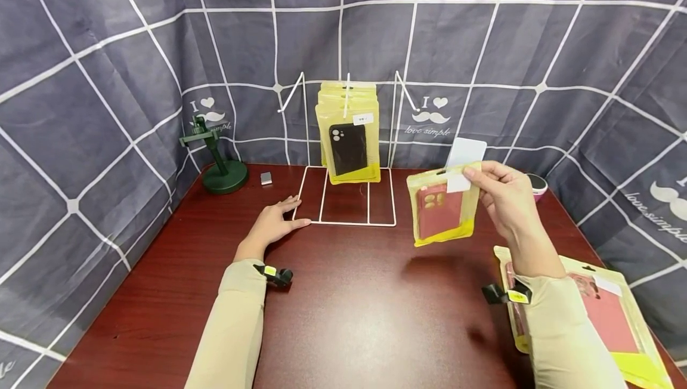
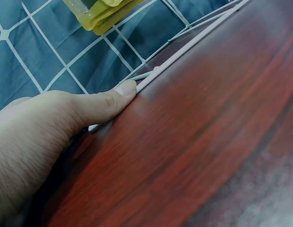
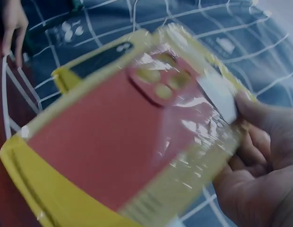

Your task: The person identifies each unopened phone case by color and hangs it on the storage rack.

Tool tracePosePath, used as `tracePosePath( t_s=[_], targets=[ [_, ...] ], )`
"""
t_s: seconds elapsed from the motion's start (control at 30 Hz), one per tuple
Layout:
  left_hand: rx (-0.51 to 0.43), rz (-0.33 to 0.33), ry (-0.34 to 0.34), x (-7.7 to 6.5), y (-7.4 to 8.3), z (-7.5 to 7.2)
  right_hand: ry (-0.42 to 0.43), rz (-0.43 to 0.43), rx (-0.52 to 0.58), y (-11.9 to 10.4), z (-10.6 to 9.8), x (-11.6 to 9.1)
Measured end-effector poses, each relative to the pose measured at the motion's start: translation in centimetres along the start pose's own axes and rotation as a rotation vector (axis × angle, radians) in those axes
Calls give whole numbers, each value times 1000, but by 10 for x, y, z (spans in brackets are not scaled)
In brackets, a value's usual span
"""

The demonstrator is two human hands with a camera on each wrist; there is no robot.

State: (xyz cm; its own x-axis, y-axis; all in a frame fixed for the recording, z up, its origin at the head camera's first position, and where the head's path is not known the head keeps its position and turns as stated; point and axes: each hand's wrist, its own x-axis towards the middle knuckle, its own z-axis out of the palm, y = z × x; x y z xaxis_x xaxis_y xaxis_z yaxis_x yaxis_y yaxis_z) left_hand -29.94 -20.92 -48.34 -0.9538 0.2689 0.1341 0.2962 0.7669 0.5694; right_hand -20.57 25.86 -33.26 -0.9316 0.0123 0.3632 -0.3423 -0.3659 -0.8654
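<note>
My right hand (image 1: 507,195) pinches a packaged red phone case (image 1: 440,213) by the upper right corner of its clear yellow-edged pouch, above the table. In the right wrist view the red case (image 3: 104,142) is large, with camera cutouts and a white label. My left hand (image 1: 274,222) rests on the front left corner of a white wire display rack (image 1: 354,223), fingers extended. The left wrist view shows that thumb (image 2: 108,101) on the wire. Several yellow pouches hang from the rack's middle hook, with a black phone case (image 1: 347,147) in front.
More pouches with red phone cases (image 1: 612,311) lie at the right, partly under my right forearm. A dark green stand (image 1: 225,175) and a small grey object (image 1: 266,178) are at the back left. A white card (image 1: 467,151) and a round white-and-pink object (image 1: 537,185) are back right.
</note>
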Motion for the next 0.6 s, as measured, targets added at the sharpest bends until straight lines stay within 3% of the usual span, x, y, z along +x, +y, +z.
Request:
tracePosePath(
  t_s=[0.23,0.4,0.6],
  targets=[
    [-6,-14,11,0,-3,-1,210,-167,62,-6,46,23],
    [-3,-25,-1,0,-5,1,266,-251,83,-9,70,33],
    [-9,-28,4,1,-3,1,327,-296,97,-11,83,42]
  ],
)
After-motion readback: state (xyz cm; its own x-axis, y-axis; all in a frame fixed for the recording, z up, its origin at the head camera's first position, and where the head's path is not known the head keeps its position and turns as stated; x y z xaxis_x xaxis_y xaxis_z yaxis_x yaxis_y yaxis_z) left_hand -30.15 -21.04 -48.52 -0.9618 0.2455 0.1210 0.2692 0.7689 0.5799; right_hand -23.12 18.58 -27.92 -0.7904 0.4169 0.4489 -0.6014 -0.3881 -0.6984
